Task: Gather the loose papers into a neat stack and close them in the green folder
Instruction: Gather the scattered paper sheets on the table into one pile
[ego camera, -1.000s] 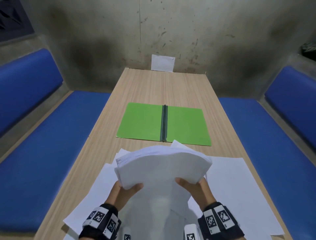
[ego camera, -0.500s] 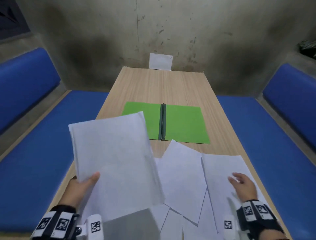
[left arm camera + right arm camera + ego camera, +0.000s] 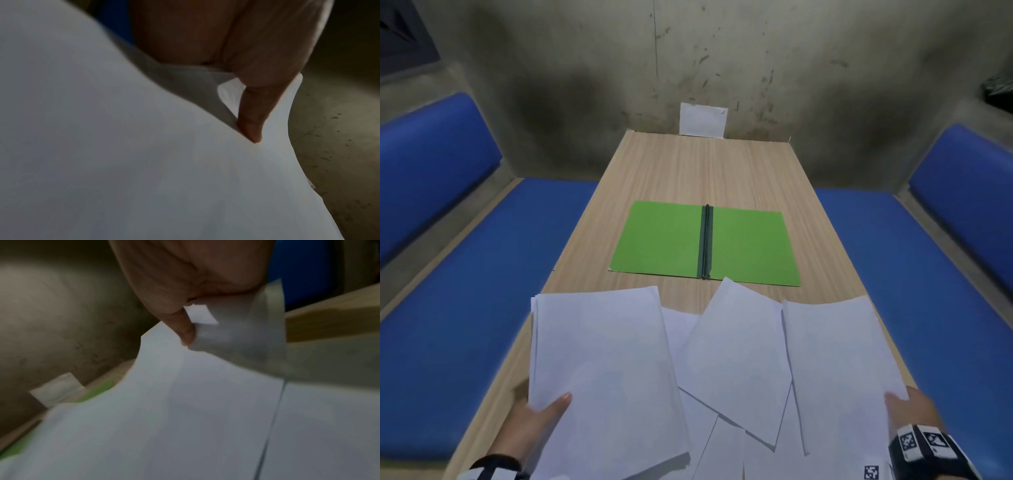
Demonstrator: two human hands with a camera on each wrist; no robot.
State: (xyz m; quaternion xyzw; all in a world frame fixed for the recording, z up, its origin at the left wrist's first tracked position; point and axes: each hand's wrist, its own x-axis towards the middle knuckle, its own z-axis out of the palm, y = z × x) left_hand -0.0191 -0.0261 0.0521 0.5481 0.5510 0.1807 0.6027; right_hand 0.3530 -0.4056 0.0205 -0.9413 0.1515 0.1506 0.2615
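So here's where I'm at: my left hand [image 3: 541, 416] has a stack of papers [image 3: 602, 370] pinched at its near left corner, thumb on top, fingers hidden underneath. My right hand [image 3: 914, 411] is nipping the near right corner of the rightmost loose sheet [image 3: 835, 370], and the right wrist view shows that corner curling up under the thumb.

Paper is light and floppy, so I reckon a corner pinch lets it sag and fan out. Grabbing mid-edge with fingers spread underneath should carry it flatter. The stack is stiffer but slippery between sheets, so it'll probably skew if I tilt it.

Count: one green folder [image 3: 661, 236], lying open and flat further up the worktop [image 3: 688, 164], well clear of the hands. One held stack; can't tell how many sheets are in it. Loose on the worktop I can make out at least four overlapping sheets, the angled middle sheet [image 3: 736, 359] on top. One small white card [image 3: 702, 120] leans on the far wall.
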